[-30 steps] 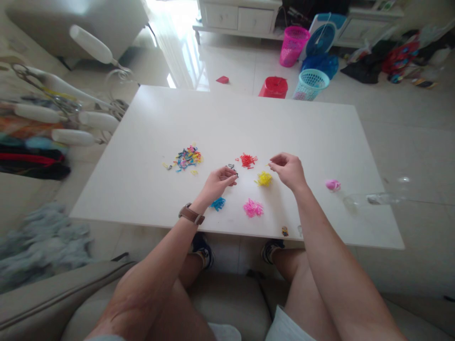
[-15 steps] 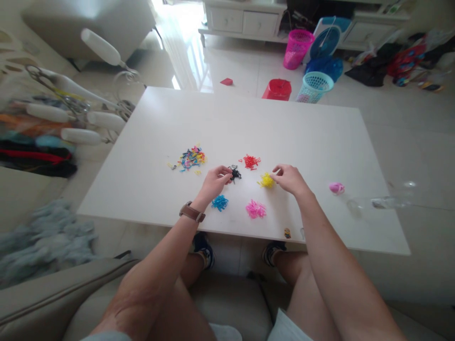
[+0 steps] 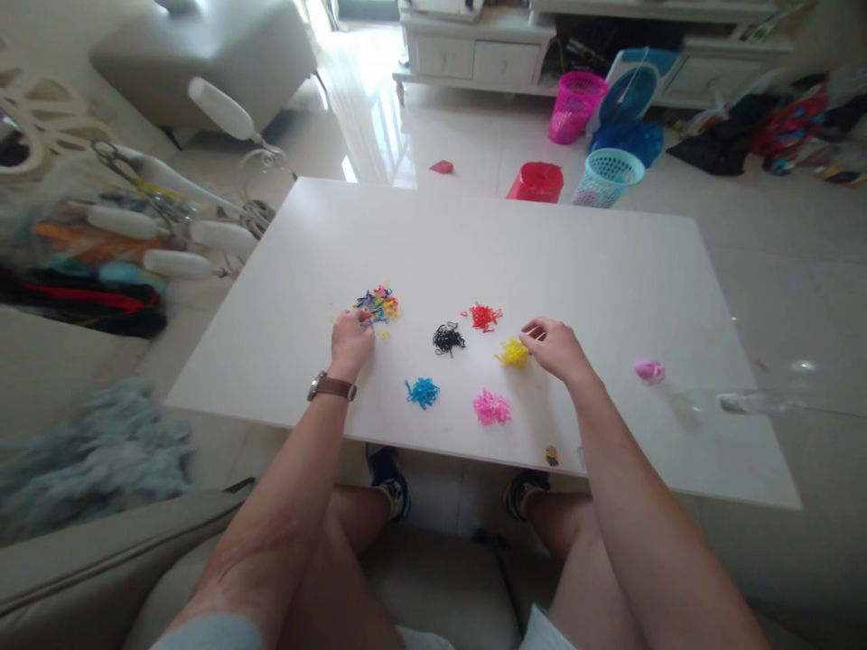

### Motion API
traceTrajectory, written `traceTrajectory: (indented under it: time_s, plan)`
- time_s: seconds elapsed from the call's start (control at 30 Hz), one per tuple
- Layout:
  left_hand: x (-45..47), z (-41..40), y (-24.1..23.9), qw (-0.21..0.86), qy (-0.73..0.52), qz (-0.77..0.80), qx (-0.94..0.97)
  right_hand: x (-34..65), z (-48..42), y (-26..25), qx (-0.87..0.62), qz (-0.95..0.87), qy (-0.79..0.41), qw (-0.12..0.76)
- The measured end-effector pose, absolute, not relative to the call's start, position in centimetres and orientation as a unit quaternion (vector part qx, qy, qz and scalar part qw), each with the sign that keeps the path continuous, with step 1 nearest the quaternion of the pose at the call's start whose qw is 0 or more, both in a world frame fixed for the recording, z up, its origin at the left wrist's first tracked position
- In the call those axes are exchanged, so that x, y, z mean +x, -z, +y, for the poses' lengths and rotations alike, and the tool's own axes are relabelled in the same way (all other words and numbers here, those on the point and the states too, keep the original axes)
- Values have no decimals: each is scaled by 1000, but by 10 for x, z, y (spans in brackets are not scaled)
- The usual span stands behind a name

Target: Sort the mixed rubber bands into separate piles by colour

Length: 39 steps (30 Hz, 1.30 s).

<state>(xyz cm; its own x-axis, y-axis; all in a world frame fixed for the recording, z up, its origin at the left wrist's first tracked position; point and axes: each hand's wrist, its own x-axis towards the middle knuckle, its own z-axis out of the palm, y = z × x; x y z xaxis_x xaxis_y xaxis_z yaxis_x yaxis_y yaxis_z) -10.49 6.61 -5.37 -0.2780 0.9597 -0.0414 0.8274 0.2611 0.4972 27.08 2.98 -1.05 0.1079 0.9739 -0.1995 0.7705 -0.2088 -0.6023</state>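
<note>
My left hand is at the near left edge of a pile of mixed-colour small loop-shaped pieces, its fingertips drawn together; whatever is between them is hidden. Beside the yellow pile is my right hand, thumb and fingers curled in close at the pile's right side. I cannot make out a piece in them. Between the hands lie a black pile and a red pile. Nearer to me are a blue pile and a pink pile.
The piles lie on a white table. A pink-purple object and a clear bottle-like item are on the right. A small figure sticker is by the near edge. A lamp with white shades stands at the left.
My left hand has moved left from the black pile to the mixed pile. My right hand stays beside the yellow pile. The view has shifted slightly.
</note>
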Motion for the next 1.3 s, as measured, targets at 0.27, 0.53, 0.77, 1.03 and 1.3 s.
traceTrajectory:
  time_s: [0.27,0.53,0.77,1.03,1.3]
  plan:
    - [-101,70,61,155,-160,772,595,273,31,7,-725,-593,-294,190]
    - [-101,73,60,159,-156,793,567,274,31,5,-722,-589,-302,200]
    - [-111,74,52,217,-178,774,567,275,30,3,-720,-592,-299,203]
    - [-108,69,59,207,-106,758,609,266,28,-1,-714,-604,-291,204]
    - [-103,72,51,217,-79,772,592,262,29,1,-715,-605,-291,192]
